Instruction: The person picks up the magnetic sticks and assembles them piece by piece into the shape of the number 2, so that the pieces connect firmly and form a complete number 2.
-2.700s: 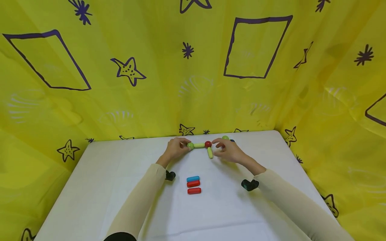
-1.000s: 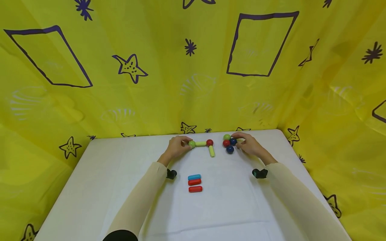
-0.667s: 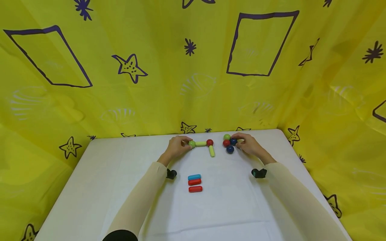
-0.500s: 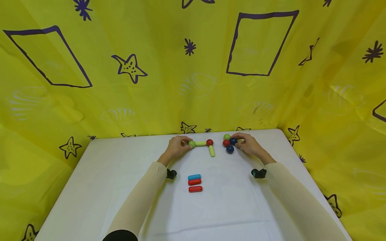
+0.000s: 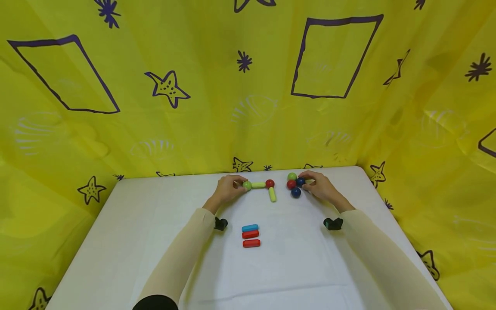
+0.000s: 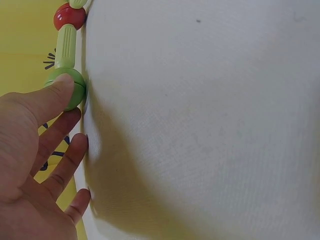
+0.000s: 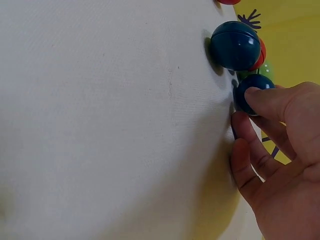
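Note:
At the far side of the table, my left hand [image 5: 228, 188] pinches a green ball [image 6: 76, 94] between thumb and fingers. A yellow-green rod [image 6: 65, 47] runs from that ball to a red ball [image 5: 269, 184], and a second yellow-green rod [image 5: 272, 194] points from the red ball toward me. To the right, my right hand [image 5: 321, 186] holds a dark blue ball [image 7: 258, 81], thumb on top. This ball sits in a cluster with another dark blue ball [image 7: 232, 46], a red ball [image 5: 291, 184] and a green ball [image 5: 292, 176].
Closer to me, a blue rod [image 5: 249, 227] and two red rods [image 5: 251, 243] lie roughly parallel on the white table [image 5: 294, 267]. A yellow patterned curtain [image 5: 217, 125] rises right behind the far edge and along both sides.
My right hand has moved right, from beside the red ball on the joined piece to the dark blue ball in the cluster. The left hand stays on the green ball. Both hands are still lately.

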`<state>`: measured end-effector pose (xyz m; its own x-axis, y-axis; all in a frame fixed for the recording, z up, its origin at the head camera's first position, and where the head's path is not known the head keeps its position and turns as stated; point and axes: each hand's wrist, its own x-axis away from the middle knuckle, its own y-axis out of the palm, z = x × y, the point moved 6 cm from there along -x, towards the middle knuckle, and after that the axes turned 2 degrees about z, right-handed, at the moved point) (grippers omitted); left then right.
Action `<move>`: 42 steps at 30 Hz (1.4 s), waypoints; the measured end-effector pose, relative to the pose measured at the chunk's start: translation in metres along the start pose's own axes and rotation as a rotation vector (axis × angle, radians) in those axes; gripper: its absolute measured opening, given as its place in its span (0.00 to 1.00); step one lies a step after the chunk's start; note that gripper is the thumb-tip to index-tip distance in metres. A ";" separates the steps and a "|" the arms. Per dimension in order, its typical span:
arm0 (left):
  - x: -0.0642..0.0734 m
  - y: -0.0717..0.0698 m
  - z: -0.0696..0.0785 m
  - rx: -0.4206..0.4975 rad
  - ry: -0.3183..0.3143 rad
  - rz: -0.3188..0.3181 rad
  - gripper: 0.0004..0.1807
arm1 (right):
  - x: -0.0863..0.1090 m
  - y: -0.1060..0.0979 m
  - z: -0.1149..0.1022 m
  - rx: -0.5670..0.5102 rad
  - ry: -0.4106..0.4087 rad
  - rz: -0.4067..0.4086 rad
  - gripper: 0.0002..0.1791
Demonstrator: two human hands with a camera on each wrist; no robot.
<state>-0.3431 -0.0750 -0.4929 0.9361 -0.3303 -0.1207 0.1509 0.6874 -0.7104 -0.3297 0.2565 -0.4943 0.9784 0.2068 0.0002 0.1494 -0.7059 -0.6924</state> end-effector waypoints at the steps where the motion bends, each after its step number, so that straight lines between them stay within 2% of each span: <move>1: 0.000 0.000 0.000 -0.002 -0.002 0.001 0.15 | 0.001 0.000 0.000 -0.002 0.002 -0.002 0.19; 9: 0.000 0.000 0.000 0.006 -0.036 -0.010 0.16 | 0.011 -0.007 -0.003 -0.008 -0.001 -0.021 0.19; 20: 0.000 0.001 -0.001 0.015 -0.051 -0.017 0.16 | 0.032 -0.026 -0.018 0.026 -0.077 -0.002 0.19; 26: -0.001 0.000 -0.001 -0.002 -0.031 -0.002 0.15 | 0.043 -0.030 -0.029 -0.014 -0.077 0.002 0.19; 36: -0.001 -0.001 0.001 -0.009 -0.016 -0.009 0.16 | 0.059 -0.012 -0.049 -0.096 -0.140 -0.036 0.19; 42: -0.002 -0.001 -0.001 -0.007 -0.026 -0.013 0.15 | 0.063 0.007 -0.056 -0.149 -0.133 -0.073 0.21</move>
<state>-0.3450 -0.0753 -0.4928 0.9422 -0.3217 -0.0933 0.1607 0.6785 -0.7168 -0.2591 0.2263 -0.4587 0.9381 0.3419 -0.0555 0.2484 -0.7758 -0.5800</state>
